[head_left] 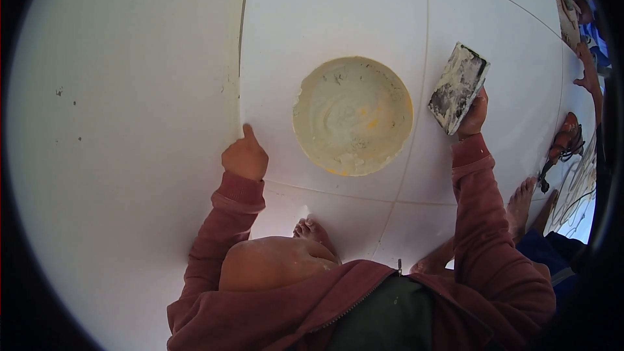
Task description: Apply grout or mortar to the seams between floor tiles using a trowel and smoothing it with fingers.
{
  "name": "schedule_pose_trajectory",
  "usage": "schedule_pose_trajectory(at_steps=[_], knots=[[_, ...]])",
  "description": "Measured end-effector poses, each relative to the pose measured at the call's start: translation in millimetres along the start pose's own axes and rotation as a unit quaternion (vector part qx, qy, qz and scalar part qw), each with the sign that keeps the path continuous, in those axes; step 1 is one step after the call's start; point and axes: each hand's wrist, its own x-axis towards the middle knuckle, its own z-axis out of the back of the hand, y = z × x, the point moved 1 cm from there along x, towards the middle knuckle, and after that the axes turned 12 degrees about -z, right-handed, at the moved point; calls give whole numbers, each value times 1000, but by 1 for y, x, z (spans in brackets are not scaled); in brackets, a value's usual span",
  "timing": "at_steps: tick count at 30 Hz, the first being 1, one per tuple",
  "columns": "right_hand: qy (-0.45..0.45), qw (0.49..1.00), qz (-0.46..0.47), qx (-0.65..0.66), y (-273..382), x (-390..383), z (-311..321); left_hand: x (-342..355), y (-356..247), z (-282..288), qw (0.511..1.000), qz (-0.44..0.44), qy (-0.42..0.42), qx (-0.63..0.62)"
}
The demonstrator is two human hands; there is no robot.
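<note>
Beside the foot of the white wall, my left hand [246,158] stretches its index finger toward the seam where wall and floor meet. The other fingers are curled, and nothing shows in them. My right hand [476,117] grips a rectangular black float [459,88] from behind and below. Whitish paste smears the float's upward face, thickest along its edges. It is held tilted, to the right of a round pale tub [296,101]. Creamy paste with a few yellow streaks [354,114] coats the inside of the tub, which stands on the tiles between my two hands.
The white wall [143,91] fills the left side, with small dark marks. Large white floor tiles [338,6] have thin joints. At the right rim are another person's bare foot [520,205], an arm [590,81], a dark brown object [567,136] and tangled cords [580,179].
</note>
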Motion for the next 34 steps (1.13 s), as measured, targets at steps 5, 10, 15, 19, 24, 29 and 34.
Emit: schedule_pose_trajectory(at_steps=[5, 10, 15, 19, 24, 29, 34], knots=[[-11, 1000, 11, 3, 2, 1, -1, 34, 1, 48, 996, 35, -78, -20], [11, 1000, -2, 18, -2, 3, 5, 20, -5, 32, 998, 63, -2, -23], [7, 1000, -10, 24, 1, 5, 0, 22, -4, 44, 997, 61, 32, -25], [-25, 998, -34, 47, -1, 5, 2, 25, -4, 33, 999, 30, -8, -26], [-34, 998, -25, 51, -4, 10, 6, 47, -9, 72, 996, 43, -24, -74], [-16, 996, -43, 70, 2, 8, 3, 79, -4, 67, 994, 69, -9, -79], [-26, 997, -40, 66, -3, 9, 3, 60, -16, 78, 993, 45, 74, -78]])
